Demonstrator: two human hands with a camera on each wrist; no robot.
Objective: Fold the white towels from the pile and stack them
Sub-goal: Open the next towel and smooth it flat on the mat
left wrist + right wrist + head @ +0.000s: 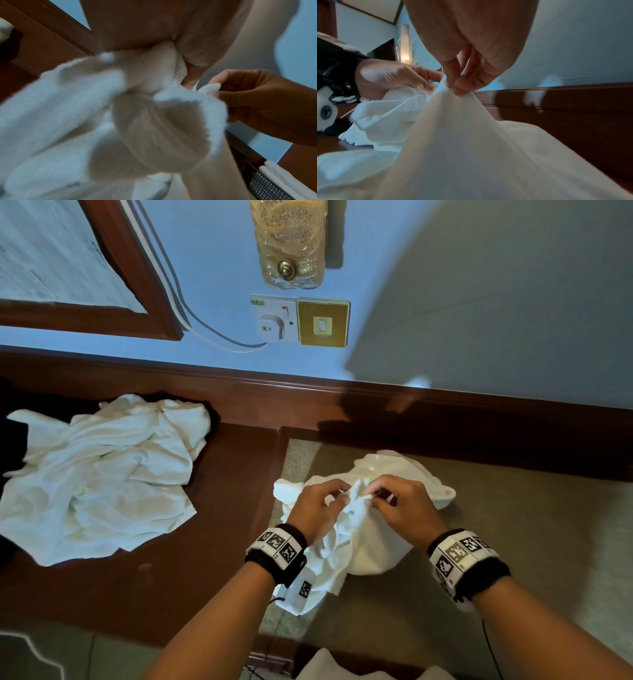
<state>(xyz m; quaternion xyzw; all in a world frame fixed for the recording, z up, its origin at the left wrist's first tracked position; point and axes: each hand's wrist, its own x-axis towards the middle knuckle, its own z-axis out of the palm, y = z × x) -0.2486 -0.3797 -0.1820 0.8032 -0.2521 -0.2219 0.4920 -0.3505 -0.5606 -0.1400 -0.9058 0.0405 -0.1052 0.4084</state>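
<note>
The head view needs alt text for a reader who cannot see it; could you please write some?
Both hands, left hand and right hand, pinch a crumpled white towel over a wooden desk. A pile of white towels lies to the left, below a wall socket.

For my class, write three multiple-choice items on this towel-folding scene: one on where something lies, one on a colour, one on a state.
1. Where does the pile of unfolded towels lie, in the head view?
A. left of the hands
B. right of the hands
C. on the floor

2. What colour is the wall plate beside the socket?
A. red
B. gold
C. black

3. What is the state of the towel at the hands?
A. neatly folded
B. rolled up
C. crumpled, pinched by both hands

Answers:
1 A: the pile lies on the dark wood left of the left hand.
2 B: the plate beside the socket is gold.
3 C: the towel is bunched, with the right hand also pinching it.
</note>
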